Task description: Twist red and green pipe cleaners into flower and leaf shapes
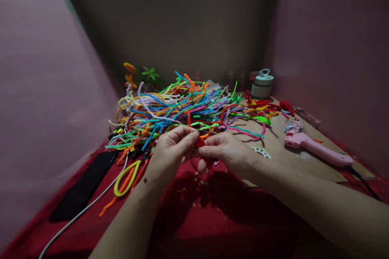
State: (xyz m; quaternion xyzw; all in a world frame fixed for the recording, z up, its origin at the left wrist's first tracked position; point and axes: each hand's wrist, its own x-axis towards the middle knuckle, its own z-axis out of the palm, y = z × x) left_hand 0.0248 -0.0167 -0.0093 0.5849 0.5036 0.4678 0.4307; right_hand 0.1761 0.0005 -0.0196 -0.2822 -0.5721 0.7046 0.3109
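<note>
Between my two hands is a red pipe cleaner piece (201, 142), one end rising above my left fingers and more red hanging below. My left hand (174, 145) pinches it between thumb and fingertips. From the other side, my right hand (226, 151) grips it too, fingers curled and thumb pressed in. My fingers hide part of its shape. Just beyond them spreads a big tangled heap of multicoloured pipe cleaners (170, 109).
A pink hot glue gun (319, 149) lies on a cardboard sheet (282, 162) at the right. To the left are a black phone (85, 186), a white cable (94, 202) and yellow-handled scissors (118, 184). A lidded jar (262, 85) stands behind. Small scraps dot the red cloth (212, 222).
</note>
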